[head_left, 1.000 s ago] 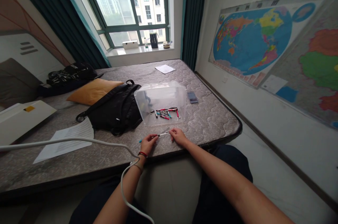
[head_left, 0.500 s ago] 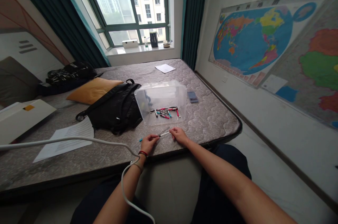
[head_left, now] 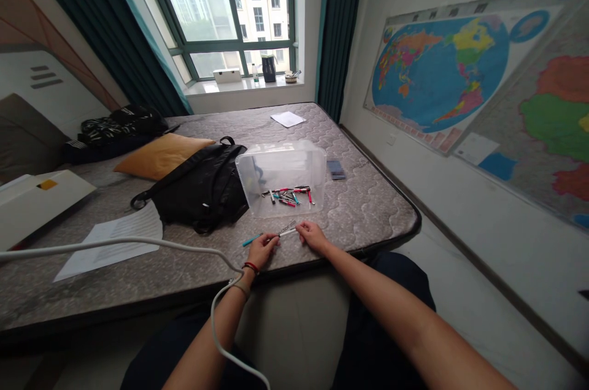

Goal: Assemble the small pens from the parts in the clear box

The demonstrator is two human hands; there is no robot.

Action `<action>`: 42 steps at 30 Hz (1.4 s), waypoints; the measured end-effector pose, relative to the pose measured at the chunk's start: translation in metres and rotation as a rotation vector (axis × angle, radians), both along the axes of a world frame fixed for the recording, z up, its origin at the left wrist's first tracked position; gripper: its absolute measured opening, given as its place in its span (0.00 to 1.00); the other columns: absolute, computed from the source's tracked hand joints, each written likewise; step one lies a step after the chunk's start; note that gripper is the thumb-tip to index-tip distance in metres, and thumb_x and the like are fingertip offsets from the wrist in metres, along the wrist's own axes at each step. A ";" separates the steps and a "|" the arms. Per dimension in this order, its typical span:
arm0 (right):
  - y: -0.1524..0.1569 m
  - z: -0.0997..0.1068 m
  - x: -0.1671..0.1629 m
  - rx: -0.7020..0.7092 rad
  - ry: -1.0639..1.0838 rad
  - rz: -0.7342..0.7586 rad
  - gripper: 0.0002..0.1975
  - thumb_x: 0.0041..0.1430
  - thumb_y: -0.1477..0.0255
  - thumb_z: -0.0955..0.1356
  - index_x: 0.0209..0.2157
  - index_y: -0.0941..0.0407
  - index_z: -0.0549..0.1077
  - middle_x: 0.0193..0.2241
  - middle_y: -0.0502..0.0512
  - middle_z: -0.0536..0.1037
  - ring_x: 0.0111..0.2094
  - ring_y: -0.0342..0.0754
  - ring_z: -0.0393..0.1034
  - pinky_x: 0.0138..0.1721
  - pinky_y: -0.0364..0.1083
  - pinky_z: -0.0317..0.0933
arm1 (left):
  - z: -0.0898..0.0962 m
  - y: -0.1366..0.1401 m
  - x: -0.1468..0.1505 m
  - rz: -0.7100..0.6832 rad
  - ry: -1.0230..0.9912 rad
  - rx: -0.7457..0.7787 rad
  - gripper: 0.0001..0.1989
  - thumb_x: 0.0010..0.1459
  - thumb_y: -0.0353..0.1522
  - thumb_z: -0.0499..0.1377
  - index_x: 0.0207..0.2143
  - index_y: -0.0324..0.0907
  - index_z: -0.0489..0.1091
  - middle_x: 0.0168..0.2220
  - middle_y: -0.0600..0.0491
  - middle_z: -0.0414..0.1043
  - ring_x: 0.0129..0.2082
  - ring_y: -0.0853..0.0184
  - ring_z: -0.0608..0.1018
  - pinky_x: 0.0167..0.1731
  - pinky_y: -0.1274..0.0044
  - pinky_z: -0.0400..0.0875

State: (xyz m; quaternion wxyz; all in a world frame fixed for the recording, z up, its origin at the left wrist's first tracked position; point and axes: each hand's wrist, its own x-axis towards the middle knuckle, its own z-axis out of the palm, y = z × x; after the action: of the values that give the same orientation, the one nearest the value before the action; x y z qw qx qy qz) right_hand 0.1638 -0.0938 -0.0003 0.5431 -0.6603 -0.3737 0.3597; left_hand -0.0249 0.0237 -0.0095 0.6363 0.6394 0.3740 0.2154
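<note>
A slim white pen [head_left: 288, 232] spans the gap between my two hands, just above the mattress. My right hand [head_left: 313, 237] pinches its right end, while the fingers of my left hand [head_left: 262, 251] close on its dark left end. Beside my left hand a teal pen [head_left: 251, 240] lies on the mattress, partly hidden by the fingers. Small thin parts [head_left: 288, 225], too fine to make out, show just behind the white pen. Farther back stands a clear plastic bin [head_left: 280, 160], tipped with its opening facing me, and several red, teal, white and black pens [head_left: 289, 196] lie in it.
A black backpack [head_left: 202, 194] touches the bin's left side, with a yellow pillow [head_left: 163, 156] behind it. A white cable [head_left: 184, 244] crosses over my left wrist. Printed paper [head_left: 110, 240] lies left; a dark flat object [head_left: 335, 170] lies right of the bin on the mattress [head_left: 368, 206].
My left hand has shifted slightly, and more of the teal pen beside it now shows. The right hand keeps its hold on the white pen, almost unmoved.
</note>
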 end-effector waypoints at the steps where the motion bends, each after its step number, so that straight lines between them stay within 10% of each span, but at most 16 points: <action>1: 0.000 0.000 0.000 -0.002 -0.003 -0.002 0.18 0.57 0.54 0.66 0.25 0.54 0.66 0.15 0.45 0.68 0.18 0.43 0.62 0.24 0.41 0.57 | -0.001 0.000 0.000 0.001 0.001 0.007 0.24 0.44 0.48 0.68 0.36 0.38 0.77 0.27 0.50 0.78 0.19 0.72 0.71 0.21 0.80 0.61; 42: 0.005 -0.020 0.007 0.007 0.005 0.022 0.20 0.57 0.51 0.66 0.26 0.55 0.68 0.15 0.46 0.70 0.18 0.43 0.64 0.25 0.41 0.58 | -0.003 -0.003 0.000 0.004 0.027 0.018 0.24 0.43 0.47 0.67 0.37 0.38 0.79 0.29 0.50 0.79 0.22 0.70 0.73 0.24 0.78 0.66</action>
State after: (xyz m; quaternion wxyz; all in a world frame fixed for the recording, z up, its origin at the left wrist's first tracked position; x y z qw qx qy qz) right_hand 0.1705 -0.0889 -0.0198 0.5425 -0.6532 -0.3808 0.3662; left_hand -0.0249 0.0205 -0.0121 0.6249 0.6471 0.3821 0.2115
